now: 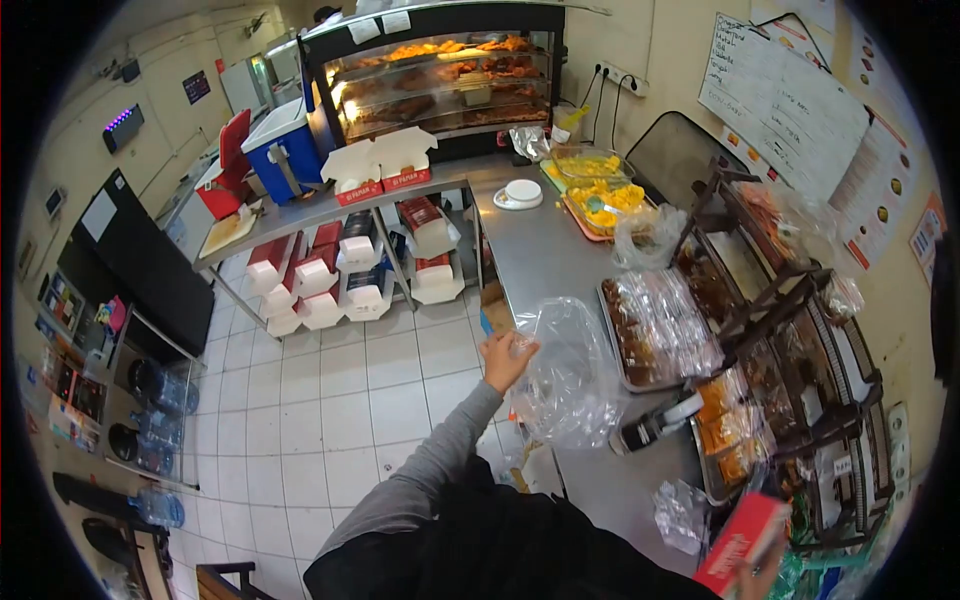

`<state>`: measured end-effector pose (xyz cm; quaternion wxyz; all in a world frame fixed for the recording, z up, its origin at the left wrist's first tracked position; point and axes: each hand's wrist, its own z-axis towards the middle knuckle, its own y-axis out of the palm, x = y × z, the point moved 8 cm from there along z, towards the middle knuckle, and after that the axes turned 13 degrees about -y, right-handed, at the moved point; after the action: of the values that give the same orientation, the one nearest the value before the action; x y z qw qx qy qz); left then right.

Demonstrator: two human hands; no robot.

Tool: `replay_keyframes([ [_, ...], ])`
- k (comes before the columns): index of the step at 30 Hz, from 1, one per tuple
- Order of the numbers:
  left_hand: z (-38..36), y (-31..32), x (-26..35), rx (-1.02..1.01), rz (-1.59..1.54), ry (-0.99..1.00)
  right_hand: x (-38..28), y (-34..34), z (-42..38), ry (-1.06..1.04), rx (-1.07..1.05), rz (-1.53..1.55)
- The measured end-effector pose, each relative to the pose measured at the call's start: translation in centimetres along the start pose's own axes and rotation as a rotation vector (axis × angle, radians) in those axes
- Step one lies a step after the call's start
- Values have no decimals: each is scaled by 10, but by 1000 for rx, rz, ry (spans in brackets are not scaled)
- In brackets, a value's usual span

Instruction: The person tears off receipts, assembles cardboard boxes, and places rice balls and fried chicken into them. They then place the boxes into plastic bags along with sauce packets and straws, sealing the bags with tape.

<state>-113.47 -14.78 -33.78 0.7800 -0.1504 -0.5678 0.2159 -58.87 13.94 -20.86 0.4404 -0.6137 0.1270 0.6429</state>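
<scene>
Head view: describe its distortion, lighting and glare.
Head view: strong fisheye, dark rounded corners, the steel counter bowed; warm lamps glow inside the display case; the clear plastic bag in the left hand catches pale glare; the red box at the lower edge looks soft.

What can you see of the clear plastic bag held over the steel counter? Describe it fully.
The clear plastic bag is thin, see-through and crinkled, with shiny creases. It looks empty and hangs loosely, billowed out over the counter's near edge. The left hand grips it at its upper left corner. A tray of wrapped food lies just beyond it.
</scene>
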Motion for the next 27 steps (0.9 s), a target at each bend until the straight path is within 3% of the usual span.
replay_keyframes([
  [1, 11, 2, 8, 81, 97, 129, -89, 35, 37, -222, -113, 49],
  [2, 21, 5, 14, 179, 197, 251, -128, 58, 59, -309, -168, 48],
  [4, 61, 33, 3, -134, -145, 50, -150, 116, 106, -381, -195, 80],
  [8, 84, 85, -5, -740, -677, -583, -115, 291, 215, -335, -112, 322],
  [11, 98, 92, -6, -1040, -869, -846, -55, 424, 270, -359, 28, 531],
  [13, 108, 91, -17, -1086, -974, -1041, -39, 477, 279, -498, 11, 462],
  [16, 160, 67, -22, -1191, -997, -908, -83, 495, 283, -701, -434, -322],
  [17, 173, 53, -10, -1171, -938, -869, -87, 498, 286, -624, -554, -440],
  [19, 181, 27, 38, -1172, -660, -560, -91, 498, 291, -438, -780, -654],
  [20, 185, 16, 63, -1175, -535, -388, -99, 497, 292, -451, -768, -800],
  [21, 186, 7, 95, -1279, -505, -19, -92, 502, 292, -409, -814, -834],
  [23, 171, 6, 142, -1686, -712, 180, -65, 515, 290, -331, -926, -891],
  [25, 156, 38, 157, -1857, -539, 325, -3, 543, 284, -241, -972, -752],
  [27, 162, 54, 159, -1659, -783, 543, 12, 544, 284, -259, -901, -751],
])
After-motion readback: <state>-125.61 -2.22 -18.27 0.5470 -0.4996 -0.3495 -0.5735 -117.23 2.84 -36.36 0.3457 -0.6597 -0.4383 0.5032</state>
